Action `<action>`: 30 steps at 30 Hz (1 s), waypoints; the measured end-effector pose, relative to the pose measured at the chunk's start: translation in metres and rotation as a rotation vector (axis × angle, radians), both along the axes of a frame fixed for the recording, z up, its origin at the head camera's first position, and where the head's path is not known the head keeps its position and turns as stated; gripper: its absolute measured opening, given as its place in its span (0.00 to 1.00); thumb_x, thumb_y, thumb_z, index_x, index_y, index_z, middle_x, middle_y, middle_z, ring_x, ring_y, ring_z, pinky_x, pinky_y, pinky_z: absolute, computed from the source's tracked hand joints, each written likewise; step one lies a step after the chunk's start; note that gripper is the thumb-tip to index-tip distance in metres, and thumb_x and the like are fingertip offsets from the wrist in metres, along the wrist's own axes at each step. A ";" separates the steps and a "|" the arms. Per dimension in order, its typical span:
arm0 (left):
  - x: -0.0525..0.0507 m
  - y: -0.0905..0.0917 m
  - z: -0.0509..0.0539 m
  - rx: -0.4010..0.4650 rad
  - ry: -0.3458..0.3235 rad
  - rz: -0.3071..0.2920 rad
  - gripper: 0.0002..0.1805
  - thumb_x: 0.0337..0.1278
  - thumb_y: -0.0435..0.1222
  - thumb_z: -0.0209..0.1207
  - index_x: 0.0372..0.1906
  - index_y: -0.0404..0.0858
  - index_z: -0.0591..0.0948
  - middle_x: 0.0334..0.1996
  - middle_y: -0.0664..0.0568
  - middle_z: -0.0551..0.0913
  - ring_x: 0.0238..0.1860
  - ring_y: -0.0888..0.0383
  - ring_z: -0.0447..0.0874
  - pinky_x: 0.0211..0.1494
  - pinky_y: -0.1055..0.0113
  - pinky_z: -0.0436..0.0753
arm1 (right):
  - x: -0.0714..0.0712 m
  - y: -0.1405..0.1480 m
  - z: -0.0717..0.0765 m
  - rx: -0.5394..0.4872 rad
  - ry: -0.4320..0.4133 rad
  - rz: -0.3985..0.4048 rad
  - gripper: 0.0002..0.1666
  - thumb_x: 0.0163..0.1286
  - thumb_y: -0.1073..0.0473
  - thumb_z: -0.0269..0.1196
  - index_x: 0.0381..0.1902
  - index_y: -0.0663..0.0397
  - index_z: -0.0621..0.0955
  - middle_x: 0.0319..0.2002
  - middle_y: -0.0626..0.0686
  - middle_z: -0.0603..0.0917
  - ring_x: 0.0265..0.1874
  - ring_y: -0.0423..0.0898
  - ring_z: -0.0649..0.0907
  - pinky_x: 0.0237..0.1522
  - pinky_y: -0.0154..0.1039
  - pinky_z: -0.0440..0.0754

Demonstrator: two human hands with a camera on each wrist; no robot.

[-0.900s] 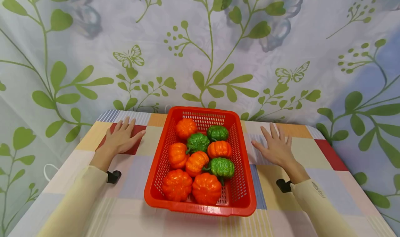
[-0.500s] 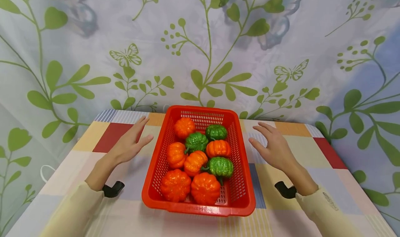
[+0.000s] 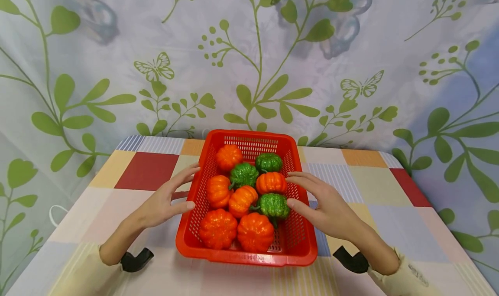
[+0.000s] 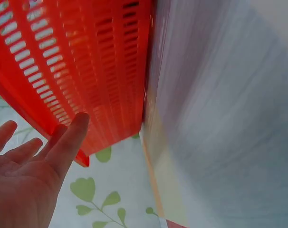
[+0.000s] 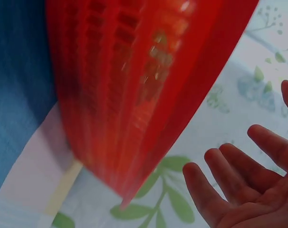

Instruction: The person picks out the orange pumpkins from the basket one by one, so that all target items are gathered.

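A red plastic basket (image 3: 246, 260) stands in the middle of the table. In it lie several orange toy pumpkins (image 3: 255, 232) and three green ones (image 3: 274, 205). My left hand (image 3: 165, 201) is at the basket's left side, its fingers spread and pointing at the rim; in the left wrist view a fingertip (image 4: 80, 118) overlaps the perforated wall, and I cannot tell if it touches. My right hand (image 3: 329, 206) reaches over the right rim, fingers extended toward the pumpkins. The right wrist view shows its fingers (image 5: 197, 183) apart from the basket wall. Neither hand holds anything.
A patchwork-patterned cloth (image 3: 156, 170) covers the table. Behind it hangs a curtain (image 3: 234, 70) with green leaves and butterflies. A black wrist mount (image 3: 352, 260) sits at the right wrist, another (image 3: 136, 260) at the left.
Both hands have lifted off the tablecloth and moved inward to the basket, the left to its left side, the right over its right rim. The pumpkins stay where they were.
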State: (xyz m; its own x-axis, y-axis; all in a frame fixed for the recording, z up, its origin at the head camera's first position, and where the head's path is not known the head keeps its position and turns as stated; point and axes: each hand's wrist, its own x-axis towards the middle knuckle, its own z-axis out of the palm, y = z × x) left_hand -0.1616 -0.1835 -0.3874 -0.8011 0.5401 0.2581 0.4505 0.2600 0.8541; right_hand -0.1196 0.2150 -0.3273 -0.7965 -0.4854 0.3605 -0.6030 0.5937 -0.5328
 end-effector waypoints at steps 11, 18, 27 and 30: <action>0.022 0.005 0.000 -0.033 -0.011 -0.025 0.46 0.50 0.36 0.68 0.75 0.52 0.60 0.77 0.47 0.51 0.73 0.47 0.55 0.60 0.49 0.77 | 0.020 -0.024 0.000 -0.045 -0.166 0.150 0.26 0.69 0.51 0.66 0.63 0.45 0.76 0.62 0.41 0.76 0.63 0.42 0.73 0.62 0.49 0.74; 0.026 0.004 -0.005 -0.036 -0.033 -0.019 0.46 0.48 0.38 0.69 0.75 0.42 0.62 0.78 0.49 0.50 0.73 0.47 0.54 0.59 0.55 0.78 | 0.025 -0.033 -0.008 -0.071 -0.238 0.212 0.24 0.70 0.51 0.64 0.62 0.45 0.76 0.61 0.44 0.76 0.58 0.47 0.77 0.55 0.46 0.80; 0.027 0.001 -0.012 0.034 -0.084 -0.056 0.39 0.47 0.35 0.70 0.68 0.39 0.69 0.78 0.52 0.47 0.73 0.46 0.52 0.60 0.61 0.77 | 0.024 -0.040 -0.015 -0.010 -0.330 0.204 0.27 0.70 0.44 0.63 0.62 0.51 0.77 0.58 0.48 0.79 0.56 0.47 0.78 0.52 0.45 0.81; 0.026 0.000 -0.014 0.067 -0.101 -0.072 0.36 0.47 0.33 0.70 0.64 0.39 0.71 0.78 0.52 0.47 0.73 0.48 0.51 0.60 0.62 0.77 | 0.023 -0.042 -0.016 0.004 -0.353 0.198 0.29 0.70 0.43 0.63 0.62 0.53 0.77 0.58 0.48 0.79 0.57 0.47 0.77 0.53 0.46 0.81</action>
State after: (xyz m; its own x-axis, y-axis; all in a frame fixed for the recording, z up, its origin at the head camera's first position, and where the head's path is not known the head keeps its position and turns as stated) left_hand -0.1352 -0.1833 -0.4010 -0.7848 0.5812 0.2150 0.3763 0.1713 0.9105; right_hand -0.0966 0.1729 -0.3436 -0.7620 -0.6426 0.0800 -0.4866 0.4866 -0.7256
